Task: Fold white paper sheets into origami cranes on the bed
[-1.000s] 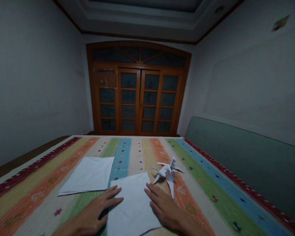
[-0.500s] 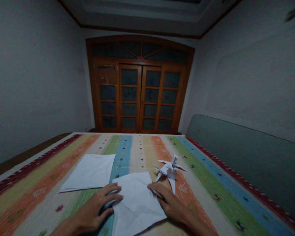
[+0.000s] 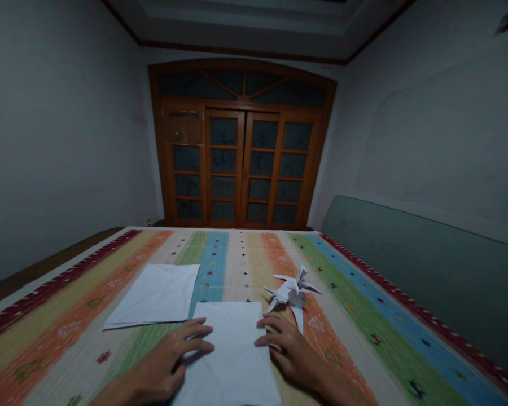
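A sheet of white paper (image 3: pixel 232 361) lies on the striped tablecloth in front of me, its far edge roughly straight across. My left hand (image 3: pixel 169 358) rests at its left edge with the fingers stretched out over the paper. On the opposite edge, my right hand (image 3: pixel 290 352) touches the sheet with its fingertips, fingers apart. Just beyond the right hand are folded white paper figures (image 3: pixel 292 290) with pointed parts; how many pieces there are I cannot tell. A stack of white paper sheets (image 3: pixel 156 296) lies beyond the left hand.
The striped tablecloth (image 3: pixel 355 304) covers the table. Wooden doors with glass panes (image 3: pixel 243 163) stand past its far end. A pale green panel (image 3: pixel 406 254) runs along the right side, and white walls rise on both sides.
The sheet between my hands has turned so that its far edge lies level and squarer to me. My right hand's fingers have spread a little along the edge.
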`<state>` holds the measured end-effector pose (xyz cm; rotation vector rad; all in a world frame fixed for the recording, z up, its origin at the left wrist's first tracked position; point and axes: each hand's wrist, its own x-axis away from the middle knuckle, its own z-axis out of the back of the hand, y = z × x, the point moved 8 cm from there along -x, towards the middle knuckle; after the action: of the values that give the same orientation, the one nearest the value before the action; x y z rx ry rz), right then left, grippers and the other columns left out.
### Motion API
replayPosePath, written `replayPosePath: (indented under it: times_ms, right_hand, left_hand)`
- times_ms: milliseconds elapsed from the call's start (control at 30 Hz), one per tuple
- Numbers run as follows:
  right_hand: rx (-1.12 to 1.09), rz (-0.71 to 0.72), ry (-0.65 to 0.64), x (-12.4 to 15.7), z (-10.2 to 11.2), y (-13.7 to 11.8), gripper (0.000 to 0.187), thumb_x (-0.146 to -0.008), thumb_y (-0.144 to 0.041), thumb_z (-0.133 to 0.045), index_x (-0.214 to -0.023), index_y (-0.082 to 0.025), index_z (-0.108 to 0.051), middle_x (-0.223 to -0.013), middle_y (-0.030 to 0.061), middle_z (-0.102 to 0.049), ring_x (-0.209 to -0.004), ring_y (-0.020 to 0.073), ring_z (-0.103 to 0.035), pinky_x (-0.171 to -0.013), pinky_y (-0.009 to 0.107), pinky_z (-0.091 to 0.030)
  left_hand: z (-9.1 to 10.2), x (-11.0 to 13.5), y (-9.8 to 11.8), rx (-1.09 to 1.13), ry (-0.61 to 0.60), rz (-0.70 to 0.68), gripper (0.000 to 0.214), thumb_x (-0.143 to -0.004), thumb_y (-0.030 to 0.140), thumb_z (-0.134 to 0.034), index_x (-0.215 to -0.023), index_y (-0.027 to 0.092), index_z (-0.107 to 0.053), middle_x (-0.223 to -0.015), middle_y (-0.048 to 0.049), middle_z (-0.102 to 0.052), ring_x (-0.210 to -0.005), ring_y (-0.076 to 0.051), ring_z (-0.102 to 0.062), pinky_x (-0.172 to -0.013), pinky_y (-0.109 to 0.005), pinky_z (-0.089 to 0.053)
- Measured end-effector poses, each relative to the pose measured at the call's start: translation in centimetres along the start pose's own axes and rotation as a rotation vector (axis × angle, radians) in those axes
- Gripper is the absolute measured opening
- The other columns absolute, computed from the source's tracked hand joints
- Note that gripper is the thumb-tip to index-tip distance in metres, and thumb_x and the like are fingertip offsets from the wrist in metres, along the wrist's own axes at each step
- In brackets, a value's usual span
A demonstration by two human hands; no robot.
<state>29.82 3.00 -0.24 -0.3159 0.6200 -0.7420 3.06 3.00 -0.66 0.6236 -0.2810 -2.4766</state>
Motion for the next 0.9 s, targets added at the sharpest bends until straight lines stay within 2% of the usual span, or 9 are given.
replayPosePath:
  times_ms: [100,200,367,500,633,700,767,833,900]
  right_hand:
    - [-0.013,0.021,0.046,-0.2,0.4,-0.2,0.041,-0.083,-0.003,-0.055,-0.107,-0.025,-0.078,-0.121,0.0111,-0.072,-0.125,0.0297,-0.059,-0.106,0.052,-0.048]
    - [-0.069,0.008,0.093,-0.2,0.7,0.1,0.034,-0.087,-0.005,-0.053,-0.103,-0.023,-0.078,-0.112,0.0111,-0.075,-0.113,0.0279,-0.065,-0.101,0.048,-0.051]
    - [-0.104,-0.086,0.143,-0.2,0.8,1.1,0.026,-0.089,-0.012,-0.054,-0.097,-0.02,-0.078,-0.098,0.0106,-0.078,-0.097,0.027,-0.07,-0.09,0.042,-0.053]
    - [-0.077,-0.154,0.158,-0.4,1.0,1.3,0.023,-0.088,-0.015,-0.054,-0.084,-0.019,-0.077,-0.087,0.0089,-0.077,-0.088,0.026,-0.069,-0.083,0.038,-0.051]
    - [-0.086,-0.235,0.143,-0.4,0.7,1.9,0.028,-0.095,-0.027,-0.056,-0.076,-0.018,-0.074,-0.085,0.0087,-0.076,-0.087,0.0255,-0.067,-0.083,0.037,-0.048]
    - [-0.063,-0.296,0.153,-0.2,0.5,2.6,0.035,-0.097,-0.033,-0.056,-0.068,-0.018,-0.069,-0.078,0.0076,-0.072,-0.08,0.024,-0.065,-0.078,0.035,-0.047]
    - [-0.024,-0.355,0.17,0.0,0.3,3.3,0.036,-0.095,-0.034,-0.058,-0.063,-0.018,-0.063,-0.07,0.0057,-0.068,-0.072,0.0222,-0.061,-0.071,0.033,-0.045]
    - [-0.005,-0.396,0.189,0.2,0.1,3.7,0.031,-0.091,-0.031,-0.061,-0.063,-0.018,-0.061,-0.069,0.0046,-0.065,-0.069,0.0212,-0.059,-0.067,0.032,-0.043]
    - [-0.035,-0.426,0.209,0.3,0.0,3.9,0.017,-0.087,-0.027,-0.064,-0.072,-0.017,-0.065,-0.071,0.0034,-0.064,-0.069,0.0207,-0.058,-0.066,0.03,-0.042]
  left_hand:
    - [0.0,-0.2,-0.6,0.036,-0.012,0.02,0.089,-0.061,-0.004,-0.046,-0.14,0.037,-0.059,-0.153,0.0024,-0.058,-0.146,-0.029,-0.047,-0.116,-0.057,-0.045]
    - [0.3,-0.4,-1.1,0.068,-0.008,0.03,0.087,-0.062,-0.003,-0.045,-0.138,0.036,-0.061,-0.149,0.0019,-0.061,-0.145,-0.028,-0.048,-0.116,-0.059,-0.045]
    - [0.8,-0.2,-1.5,0.102,0.047,0.046,0.06,-0.085,0.004,-0.053,-0.135,0.034,-0.065,-0.141,-0.0029,-0.068,-0.14,-0.029,-0.055,-0.114,-0.054,-0.047]
    - [0.7,-0.5,-2.0,0.165,0.069,0.118,0.04,-0.09,0.016,-0.062,-0.124,0.033,-0.074,-0.134,-0.0046,-0.073,-0.135,-0.03,-0.059,-0.112,-0.051,-0.049]
    - [1.0,-1.5,-2.1,0.267,0.117,0.244,0.021,-0.092,0.027,-0.065,-0.103,0.031,-0.082,-0.117,-0.0046,-0.08,-0.119,-0.03,-0.068,-0.107,-0.045,-0.052]
    - [0.9,-2.1,-2.0,0.306,0.108,0.314,0.024,-0.095,0.033,-0.061,-0.088,0.028,-0.084,-0.109,-0.0055,-0.081,-0.106,-0.029,-0.071,-0.102,-0.04,-0.053]
    - [0.9,-2.1,-2.4,0.307,0.157,0.431,0.029,-0.092,0.037,-0.06,-0.078,0.024,-0.082,-0.097,-0.007,-0.08,-0.094,-0.028,-0.072,-0.091,-0.036,-0.056]
    - [0.6,-1.7,-3.3,0.301,0.218,0.563,0.024,-0.085,0.038,-0.063,-0.081,0.021,-0.08,-0.084,-0.0057,-0.076,-0.082,-0.027,-0.07,-0.079,-0.034,-0.056]
    - [0.1,-1.1,-4.2,0.329,0.281,0.651,0.034,-0.078,0.036,-0.067,-0.105,0.018,-0.076,-0.072,-0.0009,-0.071,-0.073,-0.025,-0.068,-0.074,-0.032,-0.054]
